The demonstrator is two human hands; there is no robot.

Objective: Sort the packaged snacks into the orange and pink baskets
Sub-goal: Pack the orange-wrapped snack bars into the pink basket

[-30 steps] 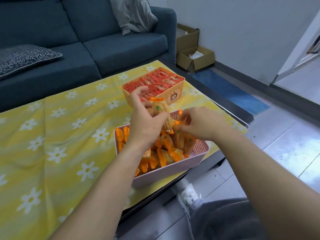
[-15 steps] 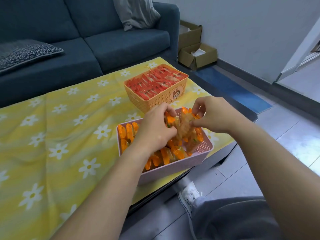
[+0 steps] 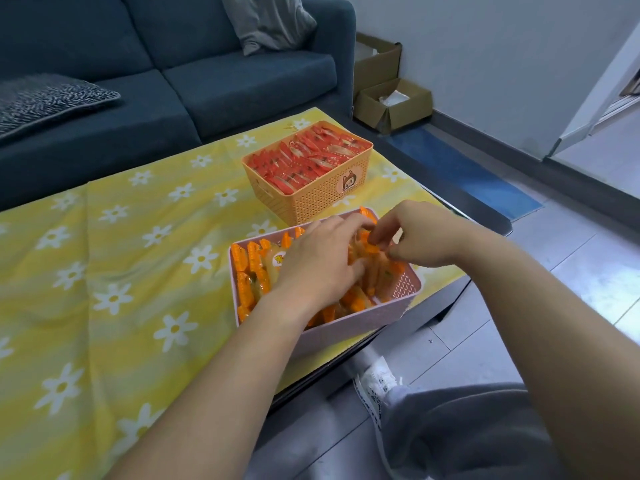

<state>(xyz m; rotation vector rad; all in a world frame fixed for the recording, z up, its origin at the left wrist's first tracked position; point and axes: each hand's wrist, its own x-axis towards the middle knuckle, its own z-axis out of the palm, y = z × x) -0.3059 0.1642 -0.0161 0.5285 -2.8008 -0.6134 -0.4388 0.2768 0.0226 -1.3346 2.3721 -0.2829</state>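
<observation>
A pink basket [image 3: 349,332] stands at the table's near right edge, packed with orange-ended snack packets [image 3: 250,271]. Behind it an orange basket [image 3: 318,195] holds rows of red snack packets [image 3: 304,155]. Both of my hands are down inside the pink basket. My left hand [image 3: 318,261] lies over the packets with its fingers curled among them. My right hand [image 3: 412,237] pinches the orange end of a packet [image 3: 373,247] at the basket's far side. The packets under my hands are hidden.
A yellow tablecloth with white flowers [image 3: 114,271] covers the table. A dark blue sofa [image 3: 173,81] runs behind it. Cardboard boxes [image 3: 391,102] sit by the wall at the right. My knee and a white shoe [image 3: 377,379] are below the table edge.
Both hands have dropped from above the pink basket down into it, bringing the held packets in among the others. The camera has tilted slightly.
</observation>
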